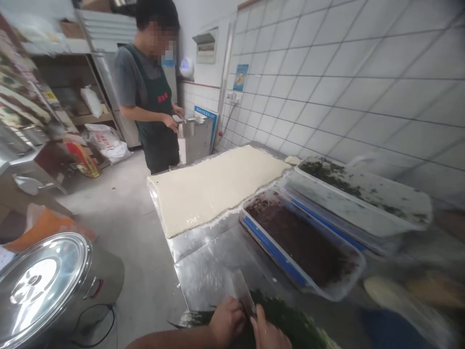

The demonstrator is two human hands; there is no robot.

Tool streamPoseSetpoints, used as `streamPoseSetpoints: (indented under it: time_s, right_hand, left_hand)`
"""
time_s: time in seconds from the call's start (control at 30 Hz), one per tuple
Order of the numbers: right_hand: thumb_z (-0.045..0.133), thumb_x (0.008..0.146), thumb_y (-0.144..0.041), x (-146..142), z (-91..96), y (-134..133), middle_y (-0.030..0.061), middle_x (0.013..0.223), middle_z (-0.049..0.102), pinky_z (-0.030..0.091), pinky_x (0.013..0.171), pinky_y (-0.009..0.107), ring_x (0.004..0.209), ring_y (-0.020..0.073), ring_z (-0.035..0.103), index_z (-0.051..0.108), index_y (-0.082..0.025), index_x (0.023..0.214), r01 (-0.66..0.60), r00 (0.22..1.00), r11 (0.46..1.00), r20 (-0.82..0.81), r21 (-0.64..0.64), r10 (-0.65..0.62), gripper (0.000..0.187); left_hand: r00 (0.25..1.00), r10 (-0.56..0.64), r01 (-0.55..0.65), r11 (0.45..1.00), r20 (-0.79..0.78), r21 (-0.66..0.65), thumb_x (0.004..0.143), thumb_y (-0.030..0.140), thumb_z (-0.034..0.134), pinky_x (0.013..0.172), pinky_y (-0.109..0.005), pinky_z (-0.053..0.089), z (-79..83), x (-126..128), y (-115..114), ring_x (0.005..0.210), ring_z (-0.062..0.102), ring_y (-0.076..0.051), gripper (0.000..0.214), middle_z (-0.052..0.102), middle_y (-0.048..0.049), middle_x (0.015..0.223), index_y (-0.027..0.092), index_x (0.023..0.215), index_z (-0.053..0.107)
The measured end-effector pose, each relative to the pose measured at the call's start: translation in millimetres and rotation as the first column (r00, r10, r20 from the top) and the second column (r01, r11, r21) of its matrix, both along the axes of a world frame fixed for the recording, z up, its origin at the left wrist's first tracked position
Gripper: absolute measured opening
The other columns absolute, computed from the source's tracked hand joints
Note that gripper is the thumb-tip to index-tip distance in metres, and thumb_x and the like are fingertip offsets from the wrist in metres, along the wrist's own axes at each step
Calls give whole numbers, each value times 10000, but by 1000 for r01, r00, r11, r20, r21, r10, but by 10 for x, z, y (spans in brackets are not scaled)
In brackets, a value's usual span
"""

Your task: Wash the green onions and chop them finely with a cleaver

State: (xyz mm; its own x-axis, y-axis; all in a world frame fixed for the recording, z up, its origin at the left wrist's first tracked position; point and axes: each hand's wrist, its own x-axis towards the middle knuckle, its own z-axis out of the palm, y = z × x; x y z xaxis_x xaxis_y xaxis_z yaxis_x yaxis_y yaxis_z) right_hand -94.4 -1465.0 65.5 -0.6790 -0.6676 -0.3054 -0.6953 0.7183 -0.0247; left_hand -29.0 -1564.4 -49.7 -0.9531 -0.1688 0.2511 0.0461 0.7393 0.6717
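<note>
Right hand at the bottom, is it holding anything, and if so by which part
The right hand holds the knife by its near end; the handle itself is hidden.

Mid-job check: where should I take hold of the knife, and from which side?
Probably best by the handle end of the knife, coming from the near right. The blade points away from the person and slightly left, and the right hand holds that near end, hiding the handle. I'd avoid the left, where the left hand sits close beside the blade.
</note>
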Motion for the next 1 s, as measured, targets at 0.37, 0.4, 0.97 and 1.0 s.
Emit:
streamPoseSetpoints:
  time_s: [0.37, 0.4, 0.97, 1.0]
  right_hand:
    - [203, 891, -359, 47, 442, 108, 112, 799, 640, 391, 615, 264, 768, 216, 613, 319, -118, 1151, 157, 987, 986, -28, 58, -156, 373]
    - [185, 894, -359, 99, 482, 185, 112, 798, 638, 387, 620, 264, 767, 215, 612, 302, -117, 1161, 147, 989, 987, -32, 58, -145, 380]
    - [254, 875, -226, 274, 267, -80, 107, 790, 634, 404, 659, 282, 779, 218, 615, 350, -142, 1083, 0, 998, 993, 59, 114, -7, 244]
    - [261, 871, -207, 238, 259, -176, 107, 799, 634, 404, 665, 280, 787, 215, 614, 346, -142, 1088, 5, 998, 994, 55, 107, -11, 242]
  left_hand:
    - [998, -51, 56, 987, -36, 149, 803, 197, 417, 820, -354, 402, 435, 303, -178, 923, 463, -166, 181, 532, -57, 955, 193, 919, 556]
    - [998, -44, 50, 989, -49, 141, 797, 193, 427, 823, -361, 400, 454, 330, -182, 932, 457, -170, 178, 522, -58, 965, 194, 924, 552]
    - [997, -78, 78, 997, 23, 30, 800, 192, 432, 768, -342, 415, 264, 237, -111, 864, 451, -172, 124, 531, -49, 876, 164, 817, 552]
    - [996, -85, 85, 996, 20, 23, 798, 203, 437, 765, -344, 417, 260, 230, -118, 860, 450, -175, 124, 531, -53, 875, 162, 823, 552]
